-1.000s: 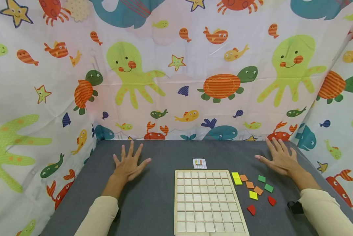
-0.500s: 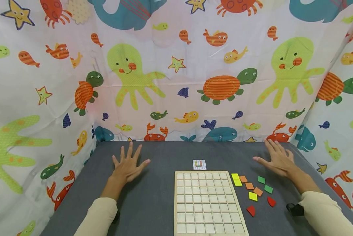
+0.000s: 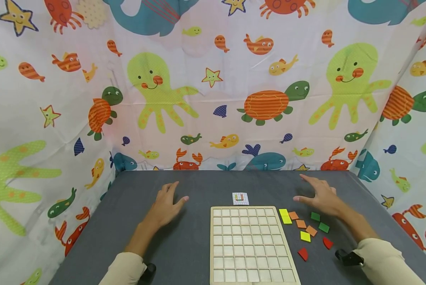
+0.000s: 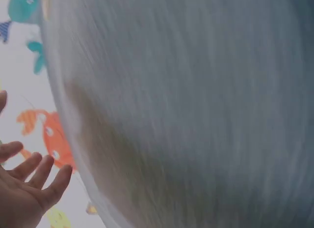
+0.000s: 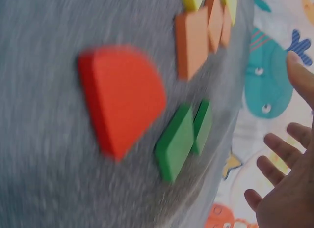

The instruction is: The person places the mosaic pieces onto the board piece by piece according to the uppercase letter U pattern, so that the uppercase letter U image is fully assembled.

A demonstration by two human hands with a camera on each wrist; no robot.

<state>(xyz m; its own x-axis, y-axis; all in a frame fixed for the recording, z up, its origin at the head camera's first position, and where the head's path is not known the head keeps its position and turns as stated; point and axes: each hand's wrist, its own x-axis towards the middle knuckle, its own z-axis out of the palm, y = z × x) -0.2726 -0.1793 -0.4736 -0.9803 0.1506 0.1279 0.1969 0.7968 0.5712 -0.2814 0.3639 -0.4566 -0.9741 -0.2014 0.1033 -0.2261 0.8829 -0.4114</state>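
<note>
My left hand [image 3: 165, 206] hovers over the grey table left of the wooden grid board [image 3: 212, 245], fingers relaxed, holding nothing. My right hand [image 3: 321, 196], also relaxed with thumb apart from the fingers, hangs just behind the loose tiles. Nearest to it are two green squares [image 3: 324, 227] and several orange squares [image 3: 301, 224]. Yellow squares [image 3: 285, 215] lie by the board's right edge, with another yellow square [image 3: 305, 236] farther forward. Two red quarter-round pieces [image 3: 303, 254] lie closer to me. In the right wrist view one red piece [image 5: 122, 95] appears large, the hand beyond it.
Behind the board lies a small white card [image 3: 240, 198] printed with a coloured grid pattern. A white curtain [image 3: 205, 51] with sea animals closes off the table's back and sides. Black wrist straps [image 3: 349, 258] show at the sleeves.
Both hands have moved inward from the sides, the left to the right and the right to the left. Their spread fingers have drawn closer together. Tiles, board and card have stayed in place.
</note>
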